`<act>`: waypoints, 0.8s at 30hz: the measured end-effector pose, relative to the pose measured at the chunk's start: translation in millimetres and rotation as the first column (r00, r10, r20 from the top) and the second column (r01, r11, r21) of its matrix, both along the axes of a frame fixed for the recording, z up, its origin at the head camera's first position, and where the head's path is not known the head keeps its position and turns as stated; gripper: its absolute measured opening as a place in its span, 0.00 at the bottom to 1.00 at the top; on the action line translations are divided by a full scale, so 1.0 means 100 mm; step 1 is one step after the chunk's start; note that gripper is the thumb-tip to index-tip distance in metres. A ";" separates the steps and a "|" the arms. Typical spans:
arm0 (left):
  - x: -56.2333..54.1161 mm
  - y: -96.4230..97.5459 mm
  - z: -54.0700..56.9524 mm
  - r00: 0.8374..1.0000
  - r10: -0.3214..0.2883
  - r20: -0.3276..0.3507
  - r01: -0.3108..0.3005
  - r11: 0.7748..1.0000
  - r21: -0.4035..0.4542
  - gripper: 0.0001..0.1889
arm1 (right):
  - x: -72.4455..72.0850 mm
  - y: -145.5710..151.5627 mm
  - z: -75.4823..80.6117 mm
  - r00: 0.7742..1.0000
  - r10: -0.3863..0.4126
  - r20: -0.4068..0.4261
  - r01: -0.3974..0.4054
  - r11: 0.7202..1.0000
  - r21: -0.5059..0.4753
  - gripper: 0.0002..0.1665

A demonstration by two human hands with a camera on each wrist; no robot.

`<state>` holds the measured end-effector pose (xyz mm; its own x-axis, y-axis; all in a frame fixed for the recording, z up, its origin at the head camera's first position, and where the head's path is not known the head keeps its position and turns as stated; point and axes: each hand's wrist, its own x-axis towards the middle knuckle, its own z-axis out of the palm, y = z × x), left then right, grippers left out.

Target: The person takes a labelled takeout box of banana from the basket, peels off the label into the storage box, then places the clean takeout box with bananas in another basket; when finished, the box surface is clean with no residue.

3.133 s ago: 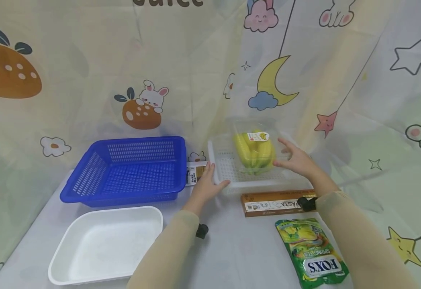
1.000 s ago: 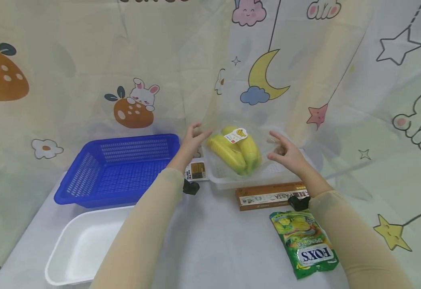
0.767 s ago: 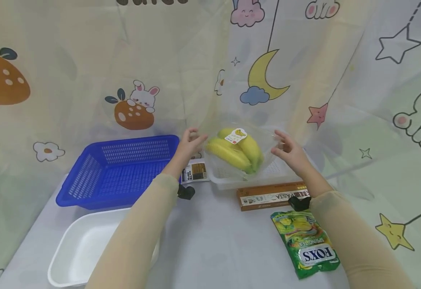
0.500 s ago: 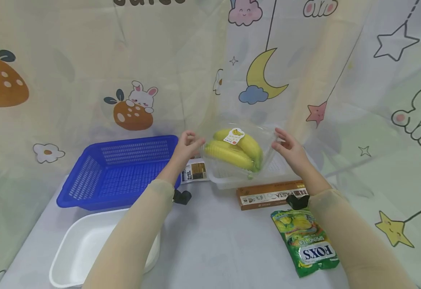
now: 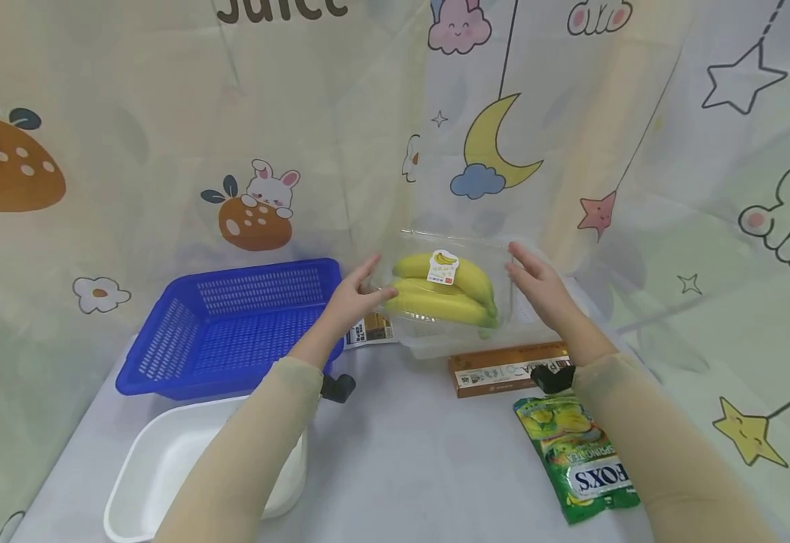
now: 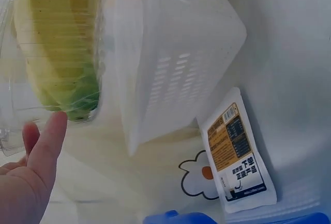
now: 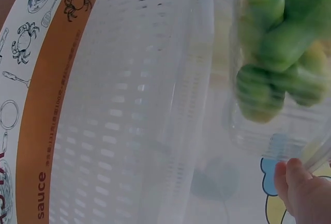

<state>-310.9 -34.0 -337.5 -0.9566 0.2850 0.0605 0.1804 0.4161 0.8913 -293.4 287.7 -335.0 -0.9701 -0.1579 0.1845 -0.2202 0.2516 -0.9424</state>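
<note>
A clear plastic box of bananas [image 5: 445,305] with a white sticker lies crosswise above the white perforated basket [image 5: 534,328]. My left hand [image 5: 350,305] holds the box's left end, its thumb against the plastic in the left wrist view, where the bananas' green tips show. At the other end my right hand [image 5: 544,294] holds the box, with fingertips at its edge in the right wrist view. Both wrist views show the box above the basket's rim [image 7: 194,94]. The far fingers of each hand are partly hidden.
Left of the basket stand a blue basket [image 5: 232,324] and a white tray [image 5: 137,467]. A small pouch [image 6: 235,157] lies between the two baskets. In front are a brown pasta box [image 5: 503,369] and a green FOX'S bag [image 5: 578,456]. A printed cloth hangs behind.
My left hand has left the basket's rim and moved to the box's left end. The box of bananas has turned crosswise and come out of the basket, with my right hand at its right end.
</note>
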 end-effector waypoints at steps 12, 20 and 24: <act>0.14 0.02 0.04 0.999 -0.051 0.008 0.052 0.995 -0.084 0.48 | 0.02 -0.05 0.10 0.999 -0.002 0.032 -0.002 0.991 0.132 0.41; 0.30 -0.06 0.07 1.000 -0.010 0.002 0.011 0.992 -0.126 0.49 | 0.07 -0.11 0.15 0.999 0.026 0.024 -0.031 0.977 0.210 0.42; 0.50 -0.08 0.09 1.000 0.003 -0.019 -0.006 0.990 -0.143 0.49 | 0.14 -0.15 0.15 0.998 0.057 0.034 -0.063 0.974 0.218 0.42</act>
